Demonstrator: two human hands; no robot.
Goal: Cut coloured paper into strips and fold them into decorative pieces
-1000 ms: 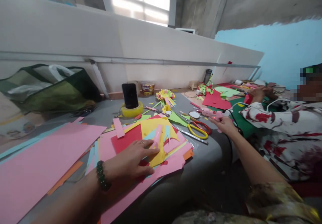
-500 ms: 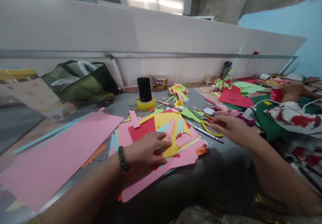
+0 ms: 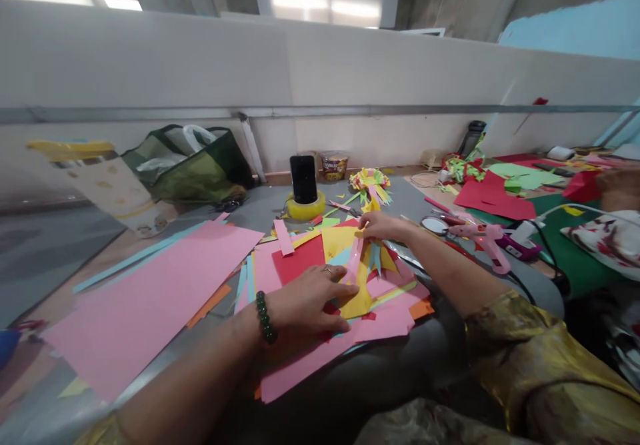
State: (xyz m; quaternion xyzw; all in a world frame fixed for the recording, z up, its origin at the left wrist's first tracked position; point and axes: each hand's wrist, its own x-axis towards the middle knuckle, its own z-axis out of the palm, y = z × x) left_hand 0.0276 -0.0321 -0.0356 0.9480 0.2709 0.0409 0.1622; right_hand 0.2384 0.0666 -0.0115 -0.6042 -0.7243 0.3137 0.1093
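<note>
My left hand (image 3: 313,298), with a dark green bead bracelet, lies with its fingers spread over a yellow paper piece (image 3: 356,305) on a pile of coloured paper. The fingertips press near the lower end of a pink paper strip (image 3: 354,262) that lies across the yellow. My right hand (image 3: 383,227) reaches over from the right, its fingers pinched at the strip's upper end. Beside the strip is a light blue paper piece with pointed ends (image 3: 375,258), partly under my right hand. A red sheet (image 3: 297,258) lies under the yellow one.
A large pink sheet (image 3: 165,292) lies to the left. Behind the pile stand a phone (image 3: 303,178) on a yellow tape roll (image 3: 305,208) and a paper rosette (image 3: 370,180). A pink glue gun (image 3: 487,238) lies right, near another person's hand (image 3: 619,185).
My right hand has moved left from beside the yellow-handled scissors to the pink strip's upper end. My left hand stays on the yellow paper. The view has shifted slightly.
</note>
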